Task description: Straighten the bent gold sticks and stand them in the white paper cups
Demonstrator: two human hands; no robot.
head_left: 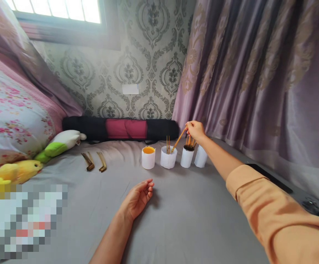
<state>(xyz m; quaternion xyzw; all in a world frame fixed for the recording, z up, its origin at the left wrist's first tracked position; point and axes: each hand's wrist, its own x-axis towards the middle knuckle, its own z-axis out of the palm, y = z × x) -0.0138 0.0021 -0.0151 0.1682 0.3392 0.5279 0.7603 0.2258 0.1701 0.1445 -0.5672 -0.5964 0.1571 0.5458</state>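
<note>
My right hand point(195, 131) pinches the upper end of a thin orange stick point(178, 140). It slants down to the left, its lower end inside a white cup point(168, 159). Two other thin sticks point(168, 143) stand upright in that cup. To its left is a white cup with orange contents point(148, 161). Below my right hand, a white cup with a dark rim point(187, 159) holds several orange sticks, and another white cup point(200, 157) is partly behind my forearm. My left hand point(140, 198) rests on the grey sheet, fingers loosely curled, nothing visible in it.
Two bundles of bent gold-coloured rods point(88, 161) lie on the sheet at left. A black and red rolled bag point(126, 128) lies along the wall. Plush toys point(20, 171) and a floral pillow point(13, 113) are at left. A purple curtain point(247, 73) hangs at right.
</note>
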